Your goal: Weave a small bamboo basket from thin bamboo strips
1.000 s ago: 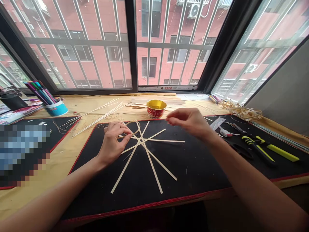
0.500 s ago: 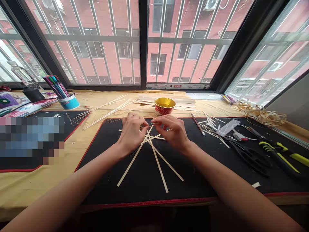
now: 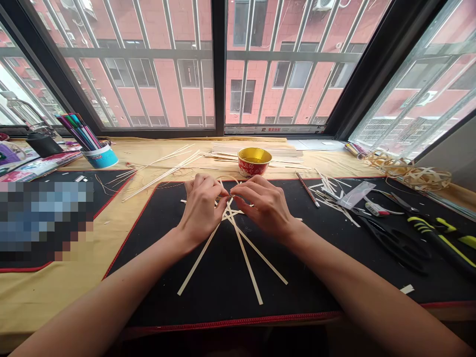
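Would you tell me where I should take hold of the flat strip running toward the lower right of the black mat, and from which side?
Pinch the strip at its free lower-right end, coming from the near right side. It lies flat on the black mat, so lift that tip first; its other end meets the crossing beside the right hand.

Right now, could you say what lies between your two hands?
Crossed pale flat strips lie between the left hand and right hand, in the head view.
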A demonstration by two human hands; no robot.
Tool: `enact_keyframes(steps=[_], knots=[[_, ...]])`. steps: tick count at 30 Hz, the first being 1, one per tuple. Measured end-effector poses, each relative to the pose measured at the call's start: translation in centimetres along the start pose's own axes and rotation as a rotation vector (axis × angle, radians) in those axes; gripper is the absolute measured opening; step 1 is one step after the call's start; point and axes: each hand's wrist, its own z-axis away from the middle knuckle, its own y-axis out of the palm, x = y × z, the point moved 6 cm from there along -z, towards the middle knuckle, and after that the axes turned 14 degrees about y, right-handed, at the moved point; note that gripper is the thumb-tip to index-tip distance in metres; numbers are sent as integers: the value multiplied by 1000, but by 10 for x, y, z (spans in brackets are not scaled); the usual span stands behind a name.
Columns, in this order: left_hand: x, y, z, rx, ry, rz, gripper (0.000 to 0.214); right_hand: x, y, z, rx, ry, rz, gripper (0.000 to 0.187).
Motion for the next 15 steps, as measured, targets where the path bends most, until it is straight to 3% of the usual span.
enact_keyframes(steps=[5,11,13,15], knots=[[-1,-2,1,-15,7,-11,10,4,4,1,28,-13,31,9],[4,-7,2,-48,-74,59,9,4,-1,1,-8,2,-93,13],[5,-9,2,-69,-110,102,9,3,-6,-1,-34,65,-203,14],[7,-11,2,-105,-147,158,9,-3,-11,-2,-85,217,-347,10]])
